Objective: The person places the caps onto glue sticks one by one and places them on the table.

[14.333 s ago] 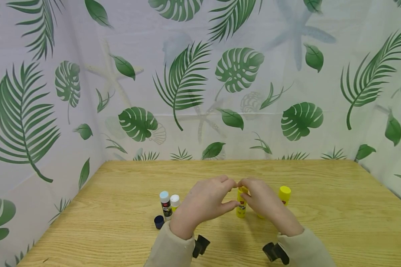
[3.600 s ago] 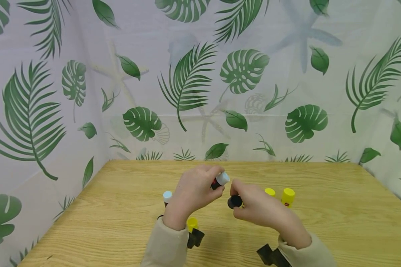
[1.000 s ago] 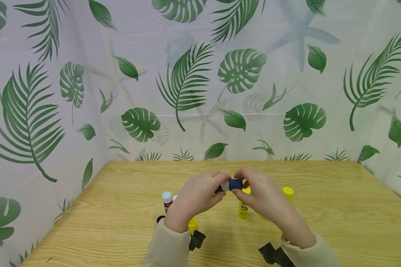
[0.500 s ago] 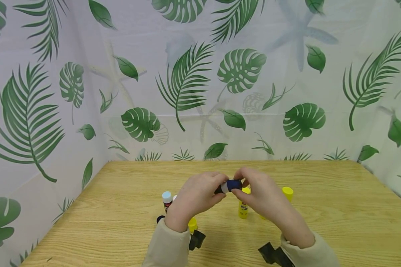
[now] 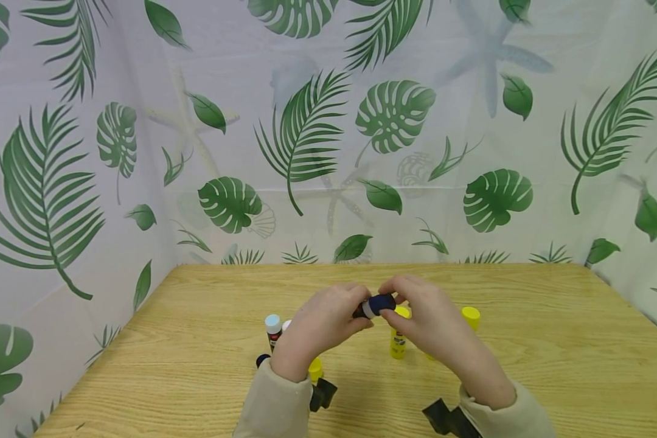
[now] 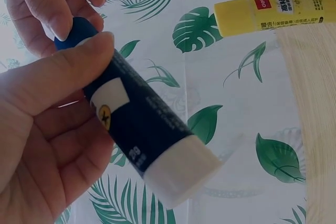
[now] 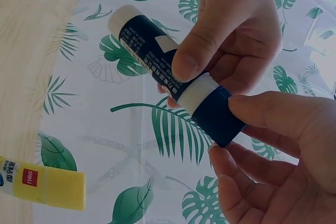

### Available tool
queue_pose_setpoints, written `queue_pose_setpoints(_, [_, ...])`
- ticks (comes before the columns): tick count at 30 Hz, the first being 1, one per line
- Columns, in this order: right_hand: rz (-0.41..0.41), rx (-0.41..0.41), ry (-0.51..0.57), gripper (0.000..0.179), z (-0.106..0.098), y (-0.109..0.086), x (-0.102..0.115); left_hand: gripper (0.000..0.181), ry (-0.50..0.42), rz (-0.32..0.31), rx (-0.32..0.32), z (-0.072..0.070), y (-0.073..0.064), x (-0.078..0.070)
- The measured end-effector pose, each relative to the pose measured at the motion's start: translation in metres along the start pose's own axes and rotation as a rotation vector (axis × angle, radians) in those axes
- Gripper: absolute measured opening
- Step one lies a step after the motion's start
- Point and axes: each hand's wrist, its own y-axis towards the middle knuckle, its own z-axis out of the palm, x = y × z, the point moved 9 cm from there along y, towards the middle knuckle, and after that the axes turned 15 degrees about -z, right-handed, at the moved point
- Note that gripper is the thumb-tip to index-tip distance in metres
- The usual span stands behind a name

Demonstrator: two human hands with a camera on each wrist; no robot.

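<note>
In the head view my left hand [image 5: 328, 319] holds a dark blue glue stick [image 5: 364, 309] in the air above the table. My right hand [image 5: 429, 322] pinches the blue cap [image 5: 383, 303], which sits over the stick's end. From the left wrist, the glue stick [image 6: 139, 114] lies slanted between left thumb and fingers, its white base pointing away. In the right wrist view the blue cap [image 7: 218, 116] is between right thumb and fingertips, with a white band [image 7: 197, 94] showing beside it. Whether the cap is fully seated I cannot tell.
A yellow glue stick [image 5: 398, 340] stands behind the right hand, and another yellow glue stick [image 5: 471, 317] stands further right. Left of the left arm are a light-blue-topped glue stick [image 5: 274, 328], a dark cap [image 5: 263, 360] and a yellow cap-like piece [image 5: 316, 368]. A leaf-print cloth [image 5: 328, 152] hangs behind.
3.6 seconds ago the right hand held the dark cap apart from the stick; now it is on the stick's end. In the last second, the hands shifted slightly and the stick tilted a little.
</note>
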Motion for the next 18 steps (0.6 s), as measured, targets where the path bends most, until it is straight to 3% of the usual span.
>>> queue_pose_setpoints(7, [0.013, 0.012, 0.015, 0.023, 0.0013, -0.0004, 0.0011, 0.017, -0.004, -0.023, 0.012, 0.0003, 0.0003, 0.0006])
queue_pose_setpoints(18, [-0.010, 0.008, 0.031, 0.024, 0.0004, 0.0003, 0.0048, 0.019, 0.044, -0.036, -0.036, -0.0036, -0.0008, 0.0011])
